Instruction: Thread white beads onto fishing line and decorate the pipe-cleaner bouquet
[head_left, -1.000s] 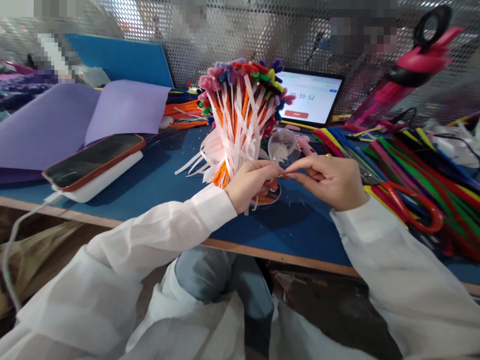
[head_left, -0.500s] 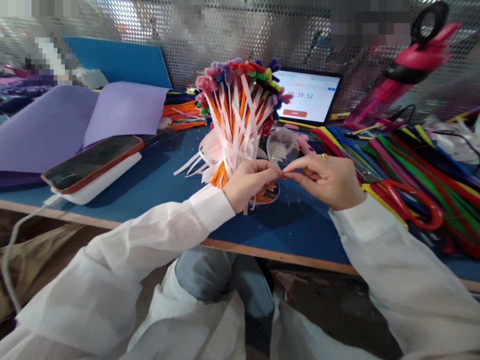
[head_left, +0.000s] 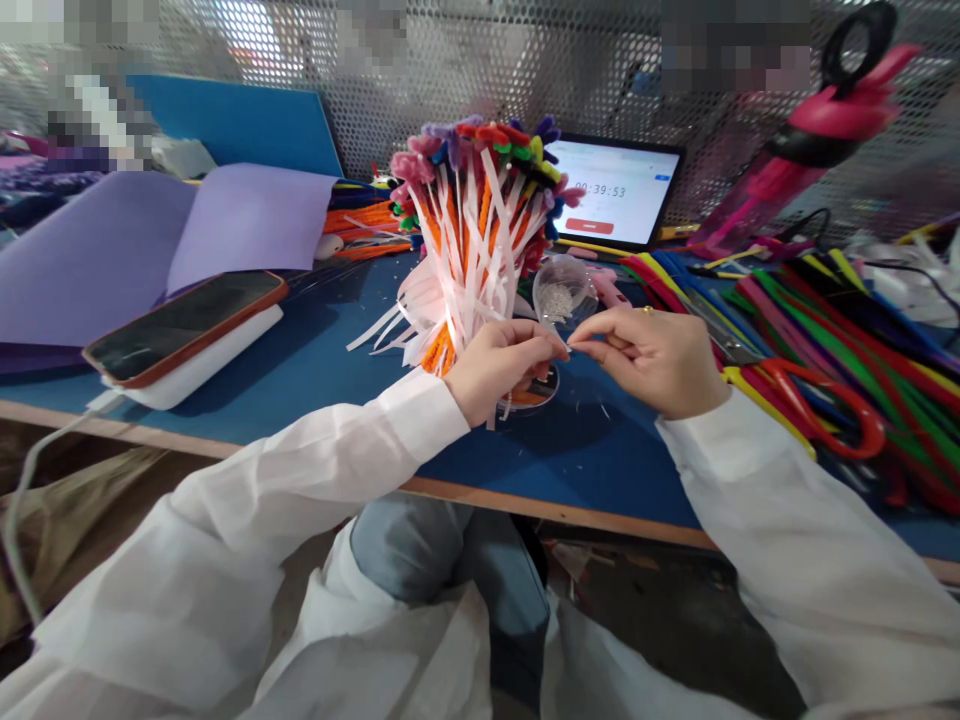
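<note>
My left hand (head_left: 510, 365) is closed in a pinch at the front of a bouquet of pipe-cleaner flowers (head_left: 480, 230). What its fingertips hold is hidden. Facing it, my right hand (head_left: 652, 360) pinches thumb and forefinger together, with a tiny whitish speck at the tips, too small to name. A narrow gap separates the two hands' fingertips. White ribbons and orange stems make up the bouquet's body, with colourful fuzzy blooms on top. Just behind the fingertips stands a clear cup (head_left: 564, 292) of small pale beads. A round dark-topped item (head_left: 544, 388) lies partly under my left hand.
Orange-handled scissors (head_left: 829, 410) rest on bundles of coloured pipe cleaners (head_left: 855, 350) at the right. Left are a phone (head_left: 187, 325) on a white block and purple sheets (head_left: 90, 260). A timer screen (head_left: 615, 190) and a pink bottle (head_left: 795, 150) stand behind.
My right fingertips have drawn slightly away from the left ones, so a small gap and a whitish speck now show. My left hand is nearly still. The timer has advanced one second.
</note>
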